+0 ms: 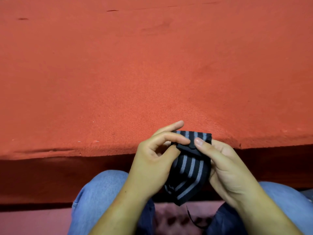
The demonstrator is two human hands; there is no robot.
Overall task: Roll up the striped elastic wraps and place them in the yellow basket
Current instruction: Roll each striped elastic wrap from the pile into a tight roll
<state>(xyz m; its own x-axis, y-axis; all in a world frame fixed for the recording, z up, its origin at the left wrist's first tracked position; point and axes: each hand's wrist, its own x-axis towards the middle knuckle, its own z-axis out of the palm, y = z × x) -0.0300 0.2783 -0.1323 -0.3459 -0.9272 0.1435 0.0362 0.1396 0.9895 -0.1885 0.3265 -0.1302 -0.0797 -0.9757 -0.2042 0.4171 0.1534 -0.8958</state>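
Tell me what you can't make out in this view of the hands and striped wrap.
1. The yellow basket: outside the head view's edges, nowhere in frame.
2. The striped wrap: how much is rolled; the left hand and right hand cover its sides.
3. The right hand's fingers: behind the wrap.
4. The thin black strand under the wrap: blurred, dark against the floor.

Head-height, downward, close over lap (101,192)
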